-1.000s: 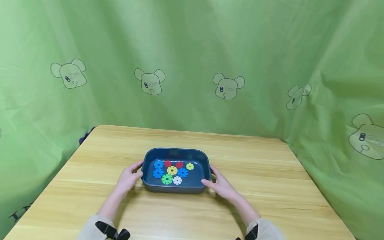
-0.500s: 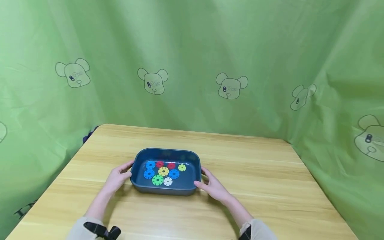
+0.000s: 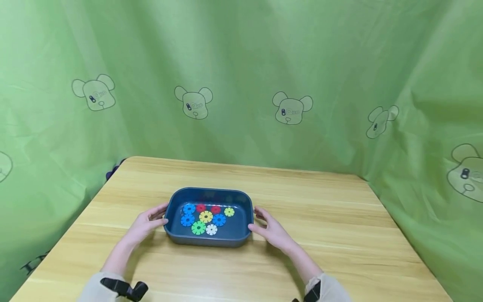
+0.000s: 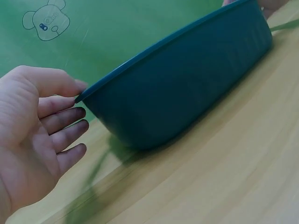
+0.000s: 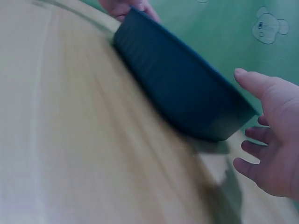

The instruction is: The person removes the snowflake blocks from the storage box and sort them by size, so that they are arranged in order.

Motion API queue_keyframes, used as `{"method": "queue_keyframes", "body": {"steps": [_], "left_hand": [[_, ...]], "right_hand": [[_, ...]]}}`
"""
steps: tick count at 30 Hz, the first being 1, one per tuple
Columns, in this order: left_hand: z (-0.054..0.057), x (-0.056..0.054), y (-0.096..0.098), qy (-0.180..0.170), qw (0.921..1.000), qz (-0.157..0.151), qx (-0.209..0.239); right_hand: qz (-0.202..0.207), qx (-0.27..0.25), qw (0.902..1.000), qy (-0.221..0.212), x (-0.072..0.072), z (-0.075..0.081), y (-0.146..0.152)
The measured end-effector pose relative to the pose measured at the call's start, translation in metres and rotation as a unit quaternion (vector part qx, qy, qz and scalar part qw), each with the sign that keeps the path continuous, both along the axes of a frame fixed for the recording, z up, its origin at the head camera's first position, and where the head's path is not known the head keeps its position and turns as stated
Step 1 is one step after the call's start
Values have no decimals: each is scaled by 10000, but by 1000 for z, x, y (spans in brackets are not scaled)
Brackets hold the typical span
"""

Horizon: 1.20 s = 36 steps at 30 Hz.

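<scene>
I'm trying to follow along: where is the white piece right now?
In the head view, the white piece lies inside the dark blue tray, near its front wall, just right of the larger green piece.

Both arms forward, angling inward, and the two bare hands face each other!
Here's the left hand (image 3: 144,225), palm showing in its wrist view, thumb and forefinger drawn together in a pinch, the other three fingers fanned loosely below; and over on the right hand (image 3: 274,233), the thumb juts well clear of four gently bent fingers, a wide gap between, while both bare forearms slant out of the pale beige, loose fabric sleeves (image 3: 97,289).
</scene>
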<state>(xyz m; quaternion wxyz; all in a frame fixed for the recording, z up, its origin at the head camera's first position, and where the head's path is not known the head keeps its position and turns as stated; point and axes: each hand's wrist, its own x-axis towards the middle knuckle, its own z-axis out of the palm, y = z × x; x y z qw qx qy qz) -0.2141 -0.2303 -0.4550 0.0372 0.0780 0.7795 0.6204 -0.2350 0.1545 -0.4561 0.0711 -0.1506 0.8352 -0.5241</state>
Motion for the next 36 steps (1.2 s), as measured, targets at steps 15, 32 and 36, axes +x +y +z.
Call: {"method": "queue_keyframes", "body": {"steps": [15,32,36], "left_hand": [[-3,-6,-10,-175,9992,-308,-173],[-3,-7,-12,-191,9989,-422,-121],[-2,-7,-12,-170,9987,-441,-175]], "right_hand": [[-150,-234,9996,112,-28,53,-27],[34,171,9924,-1215,-49,27,-94],[6,516,9930,-1058,-50,19,-98]]}}
